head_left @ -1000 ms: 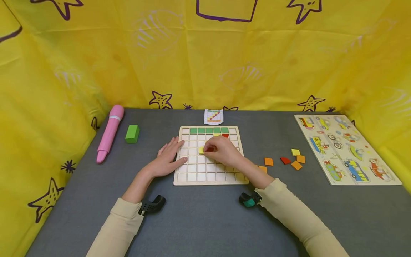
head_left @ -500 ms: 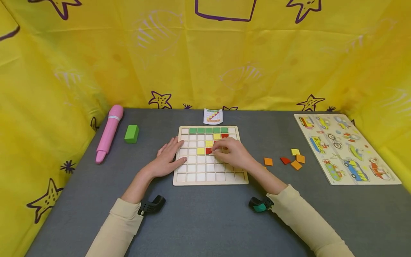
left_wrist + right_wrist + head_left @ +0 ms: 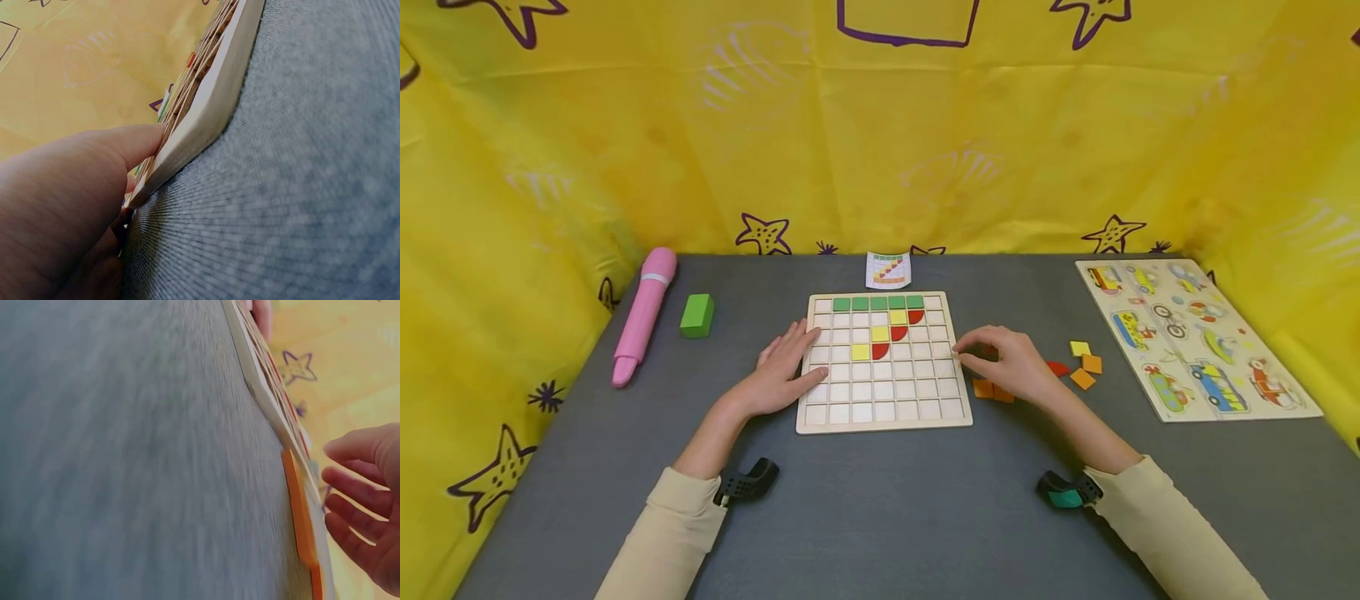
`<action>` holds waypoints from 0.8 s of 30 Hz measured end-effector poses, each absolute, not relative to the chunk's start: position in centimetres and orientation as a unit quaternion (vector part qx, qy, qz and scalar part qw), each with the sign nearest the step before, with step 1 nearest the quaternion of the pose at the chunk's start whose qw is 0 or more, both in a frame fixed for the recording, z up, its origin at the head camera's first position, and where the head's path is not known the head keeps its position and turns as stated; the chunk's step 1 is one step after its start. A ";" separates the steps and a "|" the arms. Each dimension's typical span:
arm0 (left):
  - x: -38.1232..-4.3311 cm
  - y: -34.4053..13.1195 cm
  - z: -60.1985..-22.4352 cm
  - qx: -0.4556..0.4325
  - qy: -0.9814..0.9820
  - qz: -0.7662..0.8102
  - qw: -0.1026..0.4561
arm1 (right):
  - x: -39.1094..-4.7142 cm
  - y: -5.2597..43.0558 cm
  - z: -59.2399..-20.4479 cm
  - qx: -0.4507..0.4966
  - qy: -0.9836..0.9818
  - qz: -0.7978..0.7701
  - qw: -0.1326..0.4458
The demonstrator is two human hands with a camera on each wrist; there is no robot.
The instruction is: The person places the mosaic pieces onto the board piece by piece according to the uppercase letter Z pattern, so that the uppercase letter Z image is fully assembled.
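A wooden grid board (image 3: pixel 883 412) lies mid-table. Green squares (image 3: pixel 869 304) line its top row, and yellow squares (image 3: pixel 860 352) with red quarter-round tiles (image 3: pixel 880 352) step diagonally below them. My left hand (image 3: pixel 782 371) rests at the board's left edge with fingers spread; in the left wrist view its thumb (image 3: pixel 140 144) touches the frame. My right hand (image 3: pixel 1011 362) is beside the board's right edge, over loose tiles. Its fingers are relaxed and loosely bent, with nothing between them in the right wrist view. Orange tiles (image 3: pixel 299 512) lie just below that hand, which partly hides a red one.
Further right are orange squares (image 3: pixel 1092 364), a yellow square (image 3: pixel 1078 348) and a red tile (image 3: pixel 1057 367). A picture puzzle board (image 3: pixel 1198 342) lies beyond. A small pattern card (image 3: pixel 888 270) stands behind the grid. Left are a green block (image 3: pixel 697 316) and a pink microphone-shaped toy (image 3: pixel 645 317).
My right hand has left the board's diagonal and moved right to the loose tiles, leaving the yellow and red tiles in their cells. The left hand stays on the edge. The view shifts slightly.
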State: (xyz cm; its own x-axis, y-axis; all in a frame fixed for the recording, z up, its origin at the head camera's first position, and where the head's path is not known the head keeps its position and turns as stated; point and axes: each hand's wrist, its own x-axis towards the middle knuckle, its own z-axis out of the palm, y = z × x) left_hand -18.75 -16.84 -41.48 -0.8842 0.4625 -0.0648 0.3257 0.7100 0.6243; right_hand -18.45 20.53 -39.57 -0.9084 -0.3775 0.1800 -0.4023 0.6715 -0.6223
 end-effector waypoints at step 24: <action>-18.7 -16.8 -41.5 0.208 0.919 0.316 0.114 | -15.5 29.6 -38.9 0.208 -0.948 0.239 0.029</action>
State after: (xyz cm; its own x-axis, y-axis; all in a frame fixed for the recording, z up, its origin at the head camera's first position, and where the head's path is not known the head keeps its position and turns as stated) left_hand -18.74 -16.79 -41.46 -0.8875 0.4541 -0.0782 0.3102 0.7142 0.6275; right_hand -15.50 29.62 -38.93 -0.9119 -0.3801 0.1547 -0.4080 0.7996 -0.4407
